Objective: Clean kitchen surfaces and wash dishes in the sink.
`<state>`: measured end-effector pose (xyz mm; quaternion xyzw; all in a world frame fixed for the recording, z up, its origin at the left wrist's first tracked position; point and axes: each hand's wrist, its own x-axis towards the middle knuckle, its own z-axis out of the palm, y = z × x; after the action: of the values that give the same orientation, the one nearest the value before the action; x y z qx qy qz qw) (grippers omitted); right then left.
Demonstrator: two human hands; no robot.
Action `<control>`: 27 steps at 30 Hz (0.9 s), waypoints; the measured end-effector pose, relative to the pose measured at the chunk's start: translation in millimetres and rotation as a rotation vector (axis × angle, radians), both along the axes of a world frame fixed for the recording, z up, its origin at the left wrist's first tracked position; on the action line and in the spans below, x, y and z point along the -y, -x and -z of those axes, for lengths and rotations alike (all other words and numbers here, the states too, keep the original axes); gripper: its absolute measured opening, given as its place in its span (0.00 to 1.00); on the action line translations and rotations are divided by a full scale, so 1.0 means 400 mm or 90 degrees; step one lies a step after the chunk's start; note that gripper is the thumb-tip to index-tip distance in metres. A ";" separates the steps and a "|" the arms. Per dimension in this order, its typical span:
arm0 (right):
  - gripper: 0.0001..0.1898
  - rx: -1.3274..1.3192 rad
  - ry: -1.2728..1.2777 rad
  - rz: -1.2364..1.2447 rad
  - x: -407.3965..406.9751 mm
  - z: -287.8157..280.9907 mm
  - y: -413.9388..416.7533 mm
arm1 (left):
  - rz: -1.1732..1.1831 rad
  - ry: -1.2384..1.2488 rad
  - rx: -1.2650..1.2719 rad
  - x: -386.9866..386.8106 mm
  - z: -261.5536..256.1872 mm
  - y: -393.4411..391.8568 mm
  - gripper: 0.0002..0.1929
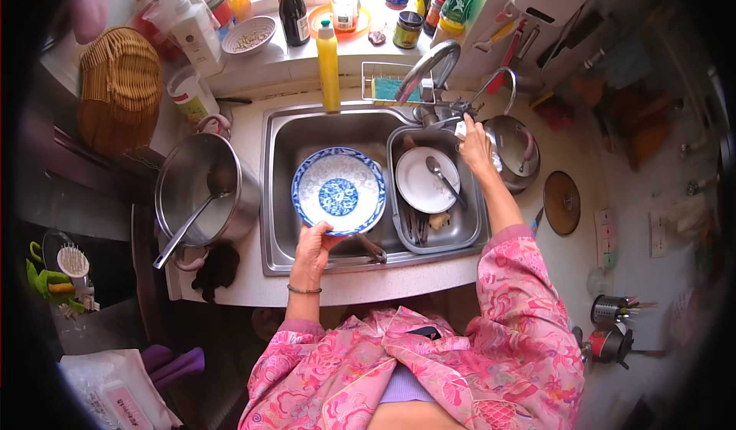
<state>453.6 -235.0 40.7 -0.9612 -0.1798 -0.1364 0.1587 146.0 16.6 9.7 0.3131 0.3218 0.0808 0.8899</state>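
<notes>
My left hand (pixel 313 249) grips the near rim of a blue-and-white patterned bowl (pixel 338 191), holding it over the left basin of the steel sink (pixel 282 131). My right hand (pixel 476 145) is raised at the base of the chrome faucet (pixel 437 62), its fingertips at the handle; a small white thing shows by the fingers, too unclear to name. Whether that hand grips the handle is not certain. Below it, a grey plastic basin (pixel 394 217) in the right side of the sink holds a white plate (pixel 417 185) with a metal spoon (pixel 441 177) on it.
Left of the sink stands a large steel pot (pixel 247 200) with a ladle (pixel 187 231). A yellow squeeze bottle (pixel 328 70) and a wire rack with a sponge (pixel 395 89) stand behind. A lidded pan (pixel 512 148) and a round lid (pixel 562 203) lie to the right.
</notes>
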 end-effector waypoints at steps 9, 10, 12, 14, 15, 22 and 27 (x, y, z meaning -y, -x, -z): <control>0.09 0.014 0.103 -0.092 -0.011 0.053 -0.111 | 0.046 0.014 0.000 0.040 0.026 -0.130 0.32; 0.07 0.038 0.100 -0.097 -0.010 0.062 -0.105 | 0.042 0.017 -0.001 0.045 0.030 -0.142 0.32; 0.06 0.042 0.095 -0.106 -0.008 0.074 -0.104 | 0.047 0.019 -0.005 0.052 0.033 -0.165 0.29; 0.06 0.042 0.092 -0.109 0.001 0.080 -0.107 | 0.057 0.023 -0.005 0.064 0.031 -0.185 0.27; 0.06 0.041 0.091 -0.112 -0.003 0.076 -0.104 | 0.055 0.022 -0.006 0.067 0.030 -0.191 0.27; 0.10 0.031 0.061 -0.091 -0.008 0.038 -0.071 | 0.058 0.030 0.005 0.086 0.020 -0.233 0.28; 0.11 -0.458 -0.604 -0.199 -0.053 0.029 -0.014 | 0.084 0.044 -0.003 0.095 0.037 -0.259 0.30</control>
<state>459.1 -213.8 29.2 -0.7340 -0.1732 0.1558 0.6379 249.5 -21.5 -5.0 0.3028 0.3051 0.0105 0.9028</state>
